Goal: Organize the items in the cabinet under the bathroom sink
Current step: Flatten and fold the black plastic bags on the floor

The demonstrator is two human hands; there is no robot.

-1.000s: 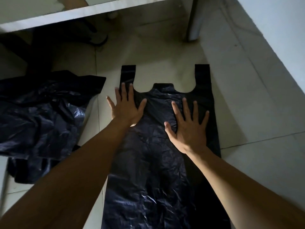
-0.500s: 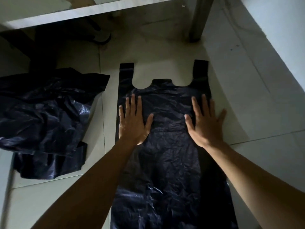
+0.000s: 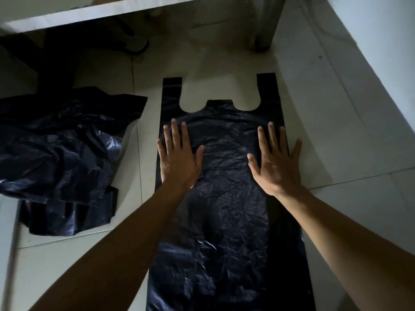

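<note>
Black plastic bag [image 3: 226, 212] lies flat on the tiled floor [image 3: 350, 135], with its two handle strips pointing away from the person. Left hand [image 3: 178, 160] presses palm down on the left part of the bag, fingers stretched and a little apart, holding nothing. Right hand [image 3: 277, 162] lies flat on the right part, also with fingers spread; its little finger reaches over the bag's right edge onto the tile. To the left, apart from the flat bag, a crumpled pile of black bags [image 3: 60, 153] rests on the floor. A metal leg [image 3: 266, 23] stands beyond the handles.
</note>
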